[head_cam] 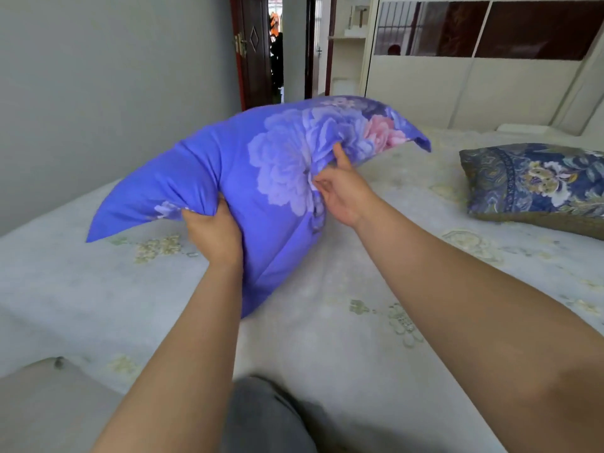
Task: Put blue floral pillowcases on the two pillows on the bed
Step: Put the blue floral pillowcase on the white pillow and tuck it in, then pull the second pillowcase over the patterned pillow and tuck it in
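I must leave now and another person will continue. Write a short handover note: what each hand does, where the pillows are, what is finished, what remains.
Left hand: grips a bunched lower edge of the pillow in the bright blue floral pillowcase, held up above the pale patterned bed sheet.
Right hand: pinches the pillowcase fabric near the large printed flower.
Second pillow, in a dark blue paisley cover, lies at the right side of the bed.
Done: first pillow looks cased.
Left: straighten it, lay it down, then case the second pillow. No spare pillowcase is in view.

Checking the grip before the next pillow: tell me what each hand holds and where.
Left hand grips the blue floral pillow by a bunch of fabric at its lower edge. Right hand pinches the case fabric near the middle.
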The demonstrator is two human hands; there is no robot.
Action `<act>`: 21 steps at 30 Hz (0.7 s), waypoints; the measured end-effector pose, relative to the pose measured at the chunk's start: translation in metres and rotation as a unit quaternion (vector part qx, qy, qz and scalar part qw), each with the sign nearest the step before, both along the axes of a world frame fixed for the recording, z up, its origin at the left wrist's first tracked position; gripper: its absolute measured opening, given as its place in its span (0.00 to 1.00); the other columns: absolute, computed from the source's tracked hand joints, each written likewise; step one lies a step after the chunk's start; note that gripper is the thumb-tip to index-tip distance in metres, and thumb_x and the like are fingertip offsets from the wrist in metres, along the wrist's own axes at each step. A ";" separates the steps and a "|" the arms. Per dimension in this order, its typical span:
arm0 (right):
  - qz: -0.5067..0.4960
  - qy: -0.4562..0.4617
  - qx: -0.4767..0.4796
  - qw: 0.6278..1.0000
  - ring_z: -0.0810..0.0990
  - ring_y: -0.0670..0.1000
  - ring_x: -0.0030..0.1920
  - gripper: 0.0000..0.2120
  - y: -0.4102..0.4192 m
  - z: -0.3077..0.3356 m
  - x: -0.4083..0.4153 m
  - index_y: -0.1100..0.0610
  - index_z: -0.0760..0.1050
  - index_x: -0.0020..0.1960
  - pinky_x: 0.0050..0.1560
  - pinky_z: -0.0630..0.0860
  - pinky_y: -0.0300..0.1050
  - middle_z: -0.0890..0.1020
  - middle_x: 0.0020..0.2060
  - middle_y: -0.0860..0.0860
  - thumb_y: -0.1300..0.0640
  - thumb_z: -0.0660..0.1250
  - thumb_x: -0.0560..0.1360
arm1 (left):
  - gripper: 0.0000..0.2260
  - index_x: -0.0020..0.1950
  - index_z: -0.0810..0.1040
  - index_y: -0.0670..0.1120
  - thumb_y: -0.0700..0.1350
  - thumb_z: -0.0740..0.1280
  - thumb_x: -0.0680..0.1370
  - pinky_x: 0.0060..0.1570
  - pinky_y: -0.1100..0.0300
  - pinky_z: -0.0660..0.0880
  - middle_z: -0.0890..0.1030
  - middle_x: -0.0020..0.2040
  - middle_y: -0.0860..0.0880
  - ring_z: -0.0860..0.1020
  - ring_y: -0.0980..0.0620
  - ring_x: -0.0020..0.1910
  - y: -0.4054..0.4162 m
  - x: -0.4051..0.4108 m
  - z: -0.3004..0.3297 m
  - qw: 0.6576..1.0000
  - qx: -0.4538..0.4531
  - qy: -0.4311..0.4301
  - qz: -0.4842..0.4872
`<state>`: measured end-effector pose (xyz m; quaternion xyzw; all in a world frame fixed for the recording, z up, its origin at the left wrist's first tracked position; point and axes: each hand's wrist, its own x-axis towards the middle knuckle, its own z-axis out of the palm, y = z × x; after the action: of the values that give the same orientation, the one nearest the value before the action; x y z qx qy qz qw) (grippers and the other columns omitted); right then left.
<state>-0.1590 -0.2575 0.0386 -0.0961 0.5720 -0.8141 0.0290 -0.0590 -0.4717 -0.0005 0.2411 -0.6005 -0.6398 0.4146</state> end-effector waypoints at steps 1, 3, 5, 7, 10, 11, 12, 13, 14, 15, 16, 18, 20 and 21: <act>0.024 -0.010 0.028 0.999 0.79 0.45 0.51 0.48 -0.013 0.001 0.004 0.38 0.55 0.84 0.58 0.76 0.45 0.76 0.64 0.45 0.71 0.61 0.72 | 0.34 0.79 0.65 0.37 0.54 0.71 0.80 0.71 0.48 0.70 0.74 0.74 0.35 0.74 0.37 0.72 -0.014 -0.006 -0.002 1.000 -0.001 -0.023 0.004; 0.057 -0.033 0.085 0.994 0.78 0.43 0.53 0.47 -0.028 -0.012 0.016 0.35 0.55 0.83 0.57 0.73 0.45 0.73 0.68 0.42 0.66 0.63 0.72 | 0.34 0.77 0.62 0.36 0.53 0.71 0.80 0.70 0.44 0.70 0.72 0.74 0.33 0.74 0.33 0.71 -0.036 -0.012 -0.018 0.996 -0.015 -0.083 -0.007; 0.076 -0.064 0.121 0.988 0.76 0.42 0.62 0.45 -0.030 -0.037 0.032 0.34 0.57 0.82 0.65 0.71 0.50 0.69 0.75 0.40 0.64 0.64 0.73 | 0.30 0.75 0.63 0.34 0.48 0.71 0.80 0.73 0.42 0.66 0.68 0.76 0.32 0.70 0.32 0.74 -0.047 -0.014 -0.042 0.992 -0.042 -0.113 -0.021; 0.092 -0.097 0.131 0.982 0.71 0.43 0.72 0.43 -0.024 -0.063 0.047 0.34 0.59 0.82 0.73 0.66 0.55 0.61 0.82 0.40 0.64 0.64 0.74 | 0.31 0.78 0.59 0.32 0.44 0.69 0.81 0.74 0.40 0.64 0.63 0.78 0.32 0.67 0.31 0.76 -0.048 -0.015 -0.060 0.987 -0.073 -0.139 -0.035; 0.105 -0.128 0.142 0.976 0.70 0.46 0.74 0.40 -0.008 -0.086 0.061 0.35 0.62 0.81 0.74 0.65 0.56 0.67 0.80 0.42 0.63 0.63 0.75 | 0.27 0.78 0.61 0.37 0.42 0.66 0.82 0.68 0.35 0.69 0.66 0.77 0.35 0.72 0.31 0.71 -0.027 -0.015 -0.063 0.983 -0.100 -0.152 -0.020; 0.104 -0.133 0.146 0.975 0.71 0.47 0.75 0.38 -0.004 -0.089 0.065 0.36 0.63 0.80 0.74 0.65 0.56 0.70 0.78 0.43 0.63 0.63 0.76 | 0.25 0.76 0.63 0.38 0.41 0.65 0.81 0.66 0.35 0.70 0.68 0.75 0.35 0.73 0.31 0.70 -0.018 -0.015 -0.063 0.985 -0.097 -0.142 -0.015; 0.102 -0.132 0.148 0.975 0.72 0.48 0.74 0.35 0.002 -0.089 0.071 0.38 0.65 0.80 0.74 0.66 0.56 0.74 0.75 0.43 0.63 0.64 0.77 | 0.23 0.75 0.65 0.39 0.40 0.64 0.81 0.65 0.36 0.70 0.70 0.74 0.37 0.74 0.32 0.69 -0.005 -0.012 -0.063 0.987 -0.097 -0.129 -0.013; 0.098 -0.131 0.152 0.975 0.74 0.49 0.73 0.32 0.008 -0.087 0.076 0.40 0.67 0.79 0.74 0.68 0.55 0.77 0.72 0.44 0.62 0.64 0.79 | 0.20 0.73 0.68 0.41 0.39 0.63 0.80 0.63 0.36 0.71 0.71 0.72 0.38 0.75 0.33 0.67 0.007 -0.009 -0.064 0.988 -0.104 -0.117 -0.016; 0.092 -0.131 0.154 0.975 0.77 0.50 0.71 0.28 0.015 -0.085 0.082 0.42 0.69 0.77 0.73 0.70 0.54 0.80 0.70 0.44 0.61 0.64 0.80 | 0.18 0.70 0.70 0.43 0.38 0.63 0.79 0.60 0.37 0.73 0.72 0.70 0.40 0.76 0.34 0.65 0.022 -0.007 -0.065 0.985 -0.127 -0.112 -0.032; 0.085 -0.129 0.154 0.976 0.79 0.51 0.69 0.26 0.020 -0.082 0.087 0.44 0.71 0.76 0.71 0.72 0.54 0.82 0.68 0.46 0.61 0.63 0.80 | 0.16 0.67 0.72 0.45 0.39 0.63 0.79 0.56 0.39 0.74 0.72 0.68 0.41 0.77 0.34 0.62 0.036 -0.007 -0.068 0.976 -0.171 -0.118 -0.064; 0.075 -0.127 0.155 0.977 0.82 0.52 0.67 0.24 0.032 -0.082 0.094 0.47 0.73 0.74 0.70 0.74 0.53 0.84 0.66 0.48 0.62 0.63 0.80 | 0.14 0.65 0.72 0.46 0.40 0.64 0.79 0.54 0.40 0.75 0.72 0.66 0.42 0.77 0.35 0.60 0.057 -0.008 -0.072 0.957 -0.233 -0.127 -0.116; 0.035 -0.120 0.161 0.979 0.85 0.55 0.62 0.22 0.055 -0.082 0.104 0.51 0.76 0.71 0.67 0.77 0.53 0.86 0.62 0.52 0.63 0.63 0.79 | 0.15 0.63 0.72 0.48 0.44 0.69 0.78 0.54 0.44 0.76 0.73 0.63 0.44 0.78 0.39 0.59 0.097 -0.010 -0.077 0.897 -0.346 -0.137 -0.238; -0.038 -0.116 0.172 0.978 0.86 0.57 0.58 0.20 0.090 -0.087 0.115 0.54 0.80 0.67 0.63 0.80 0.52 0.87 0.58 0.55 0.64 0.63 0.78 | 0.15 0.63 0.73 0.50 0.45 0.70 0.78 0.54 0.47 0.76 0.76 0.60 0.46 0.77 0.43 0.61 0.143 -0.008 -0.076 0.843 -0.405 -0.125 -0.332; -0.085 -0.117 0.176 0.974 0.86 0.57 0.55 0.19 0.116 -0.091 0.121 0.54 0.81 0.65 0.60 0.81 0.50 0.88 0.56 0.56 0.65 0.63 0.77 | 0.15 0.64 0.73 0.51 0.46 0.69 0.78 0.54 0.48 0.76 0.76 0.60 0.47 0.76 0.44 0.61 0.169 -0.005 -0.074 0.818 -0.428 -0.117 -0.365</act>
<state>-0.0384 -0.1418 -0.0526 0.0549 0.7052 -0.7056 0.0428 -0.0641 -0.3023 -0.0743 -0.1247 -0.9020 -0.3894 0.1389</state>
